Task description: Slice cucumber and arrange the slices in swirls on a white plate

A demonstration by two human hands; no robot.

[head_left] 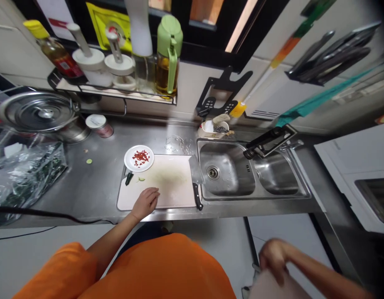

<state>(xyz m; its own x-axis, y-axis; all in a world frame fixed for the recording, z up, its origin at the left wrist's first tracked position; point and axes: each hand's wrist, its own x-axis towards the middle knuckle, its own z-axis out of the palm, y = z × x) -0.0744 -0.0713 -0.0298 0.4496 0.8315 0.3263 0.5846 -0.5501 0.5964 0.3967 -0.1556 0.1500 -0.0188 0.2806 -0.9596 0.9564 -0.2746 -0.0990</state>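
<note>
My left hand (146,202) rests on the front part of the white cutting board (176,199), its fingers loosely stretched and holding nothing. Chopped red pieces lie on a small white plate (127,161) at the board's back left corner. Near that plate are a dark green vegetable piece (129,178) and a pale green scrap (141,179). A cleaver (197,170) with a black handle lies along the board's right edge, beside the sink. Low at the right, my right hand (274,257) is closed on a pale flat object (268,286), blurred and cut off by the frame.
A double sink (227,197) is set into the steel counter (86,182). At left stand a lidded pot (72,129), a small jar (100,126) and a plastic bag of greens (33,174). A seasoning rack (148,94) hangs behind. A white appliance (344,166) is at right.
</note>
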